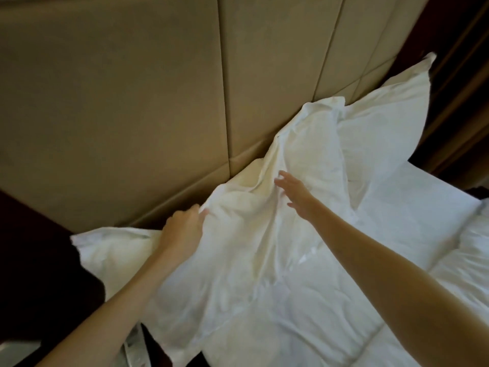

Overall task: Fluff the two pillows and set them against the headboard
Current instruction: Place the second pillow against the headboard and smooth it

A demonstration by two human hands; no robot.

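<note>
Two white pillows lean on the tan padded headboard (132, 102). The near pillow (238, 229) is crumpled and slumps from the headboard down over the bed's left side. The far pillow (383, 115) stands more upright to its right, partly behind it. My left hand (182, 229) presses on the near pillow's upper left edge, fingers curled into the fabric. My right hand (293, 192) hovers over the near pillow's middle with fingers spread, holding nothing.
A white quilted duvet (344, 313) covers the bed at lower right. Dark furniture or floor (34, 260) lies left of the bed. A dark wooden frame (460, 88) stands at the far right beyond the headboard.
</note>
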